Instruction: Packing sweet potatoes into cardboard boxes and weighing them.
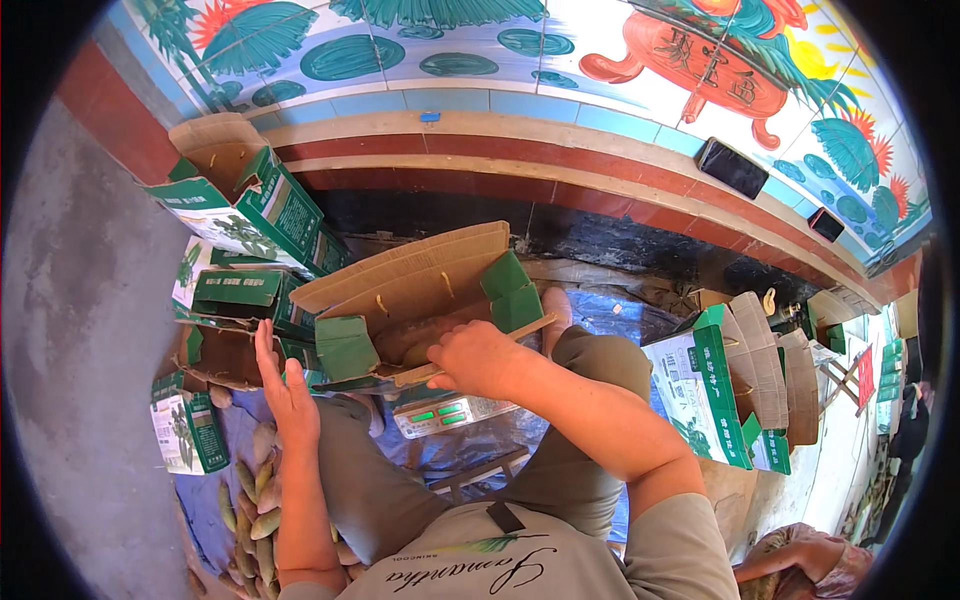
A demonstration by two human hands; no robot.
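Note:
An open green-and-white cardboard box stands before me on a weighing scale with lit green displays. Its brown far flap is raised and has two cord loops. Long green-brown radishes partly show inside. My right hand reaches over the box's near edge, fingers curled beside the radishes; what they hold, if anything, is hidden. Left of the box, my left hand is raised with its fingers stretched out, holding nothing.
More green-and-white boxes are stacked on the left, and open boxes stand on the right. Several loose radishes lie on a blue sheet at lower left. A phone rests on the wall ledge. Another person's arm shows at lower right.

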